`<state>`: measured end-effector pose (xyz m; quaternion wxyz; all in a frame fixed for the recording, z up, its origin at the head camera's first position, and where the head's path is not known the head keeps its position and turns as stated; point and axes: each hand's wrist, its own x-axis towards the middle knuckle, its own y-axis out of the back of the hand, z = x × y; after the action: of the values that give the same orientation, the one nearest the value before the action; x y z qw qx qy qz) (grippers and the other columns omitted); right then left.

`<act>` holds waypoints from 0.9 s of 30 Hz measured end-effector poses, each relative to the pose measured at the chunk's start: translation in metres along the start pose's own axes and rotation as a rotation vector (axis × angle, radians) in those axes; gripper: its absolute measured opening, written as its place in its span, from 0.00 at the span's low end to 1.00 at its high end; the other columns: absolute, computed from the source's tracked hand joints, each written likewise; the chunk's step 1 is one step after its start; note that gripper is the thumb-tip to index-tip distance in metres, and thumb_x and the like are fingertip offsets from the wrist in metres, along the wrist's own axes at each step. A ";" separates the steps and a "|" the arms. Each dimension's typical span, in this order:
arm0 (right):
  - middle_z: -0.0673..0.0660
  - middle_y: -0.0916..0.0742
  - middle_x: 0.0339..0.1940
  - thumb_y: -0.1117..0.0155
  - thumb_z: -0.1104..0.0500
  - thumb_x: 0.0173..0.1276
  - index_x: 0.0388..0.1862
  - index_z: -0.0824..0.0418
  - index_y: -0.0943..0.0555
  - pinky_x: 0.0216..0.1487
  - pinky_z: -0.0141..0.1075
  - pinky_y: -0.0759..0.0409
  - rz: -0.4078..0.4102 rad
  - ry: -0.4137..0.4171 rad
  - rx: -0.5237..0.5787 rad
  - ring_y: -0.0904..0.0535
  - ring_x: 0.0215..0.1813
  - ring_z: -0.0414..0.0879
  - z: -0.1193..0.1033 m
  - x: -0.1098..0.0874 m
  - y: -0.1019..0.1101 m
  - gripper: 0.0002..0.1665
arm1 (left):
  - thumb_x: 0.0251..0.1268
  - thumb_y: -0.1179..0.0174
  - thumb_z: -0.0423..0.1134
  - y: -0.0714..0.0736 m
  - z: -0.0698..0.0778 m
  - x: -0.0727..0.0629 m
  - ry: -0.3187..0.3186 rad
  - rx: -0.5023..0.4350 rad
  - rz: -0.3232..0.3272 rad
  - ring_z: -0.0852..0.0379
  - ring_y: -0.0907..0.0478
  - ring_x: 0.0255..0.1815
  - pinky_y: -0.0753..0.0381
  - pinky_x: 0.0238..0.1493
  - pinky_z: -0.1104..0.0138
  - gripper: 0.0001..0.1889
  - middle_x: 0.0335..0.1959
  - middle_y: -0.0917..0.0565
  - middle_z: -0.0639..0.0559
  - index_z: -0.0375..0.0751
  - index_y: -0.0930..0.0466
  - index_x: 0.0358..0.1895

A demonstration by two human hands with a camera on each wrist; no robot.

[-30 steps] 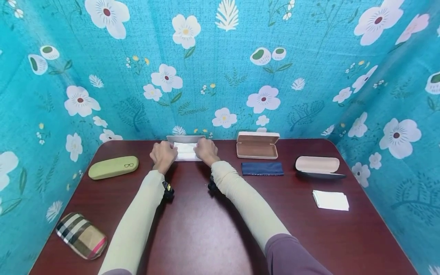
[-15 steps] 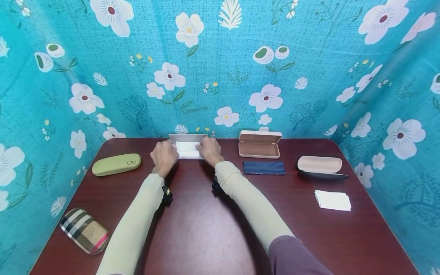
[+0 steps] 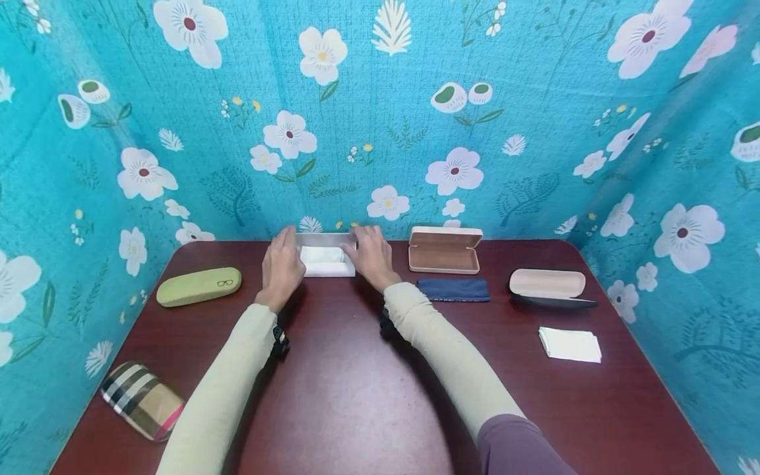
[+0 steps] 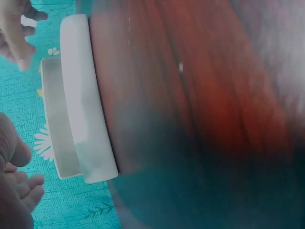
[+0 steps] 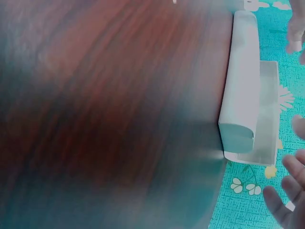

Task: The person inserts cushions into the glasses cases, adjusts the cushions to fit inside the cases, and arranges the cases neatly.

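A white glasses case (image 3: 326,270) stands at the table's back edge with its lid (image 3: 325,239) raised against the curtain. Inside it lies something white and flat, like a folded cloth (image 3: 321,255). My left hand (image 3: 282,265) is at the case's left end, fingers extended toward the lid. At the right end, my right hand (image 3: 371,257) has its fingers spread and the thumb toward the case. Both wrist views show loose fingers with nothing between them, beyond the white case (image 4: 85,100).
To the right are an open brown-lined case (image 3: 444,257), a blue cloth (image 3: 454,290), an open black case with pink lining (image 3: 547,284) and a white folded cloth (image 3: 571,345). A green case (image 3: 199,287) and a plaid case (image 3: 142,401) lie left.
Both hands, earlier curled at the white cloth in the case, have let go. Their fingers have straightened, and the hands have moved apart to the case's ends.
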<state>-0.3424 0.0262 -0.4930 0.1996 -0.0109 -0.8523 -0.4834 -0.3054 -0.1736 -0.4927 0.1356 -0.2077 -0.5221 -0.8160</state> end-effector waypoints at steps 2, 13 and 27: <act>0.52 0.14 0.51 0.31 0.42 0.69 0.56 0.57 0.17 0.46 0.42 0.19 0.023 0.045 -0.003 0.24 0.52 0.48 0.001 0.003 0.000 0.25 | 0.71 0.43 0.27 0.002 -0.001 0.004 -0.029 -0.010 -0.015 0.35 0.29 0.71 0.31 0.71 0.45 0.26 0.71 0.28 0.31 0.27 0.33 0.71; 0.59 0.23 0.71 0.31 0.28 0.60 0.72 0.63 0.29 0.70 0.46 0.28 -0.045 0.277 -0.207 0.29 0.70 0.54 -0.011 0.013 -0.014 0.54 | 0.68 0.49 0.22 0.006 -0.007 0.018 -0.162 0.055 -0.233 0.38 0.49 0.82 0.47 0.80 0.49 0.38 0.83 0.52 0.33 0.26 0.53 0.79; 0.59 0.32 0.79 0.28 0.26 0.54 0.80 0.59 0.42 0.82 0.45 0.46 -0.319 0.215 -0.314 0.38 0.79 0.55 -0.019 0.012 -0.022 0.66 | 0.65 0.48 0.25 -0.007 -0.017 0.018 -0.270 0.127 -0.400 0.37 0.49 0.82 0.48 0.80 0.46 0.38 0.80 0.47 0.29 0.23 0.51 0.78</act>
<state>-0.3520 -0.0036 -0.4986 0.2059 0.1444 -0.7317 -0.6336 -0.3282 -0.1864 -0.4963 -0.0868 -0.1984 -0.6163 -0.7572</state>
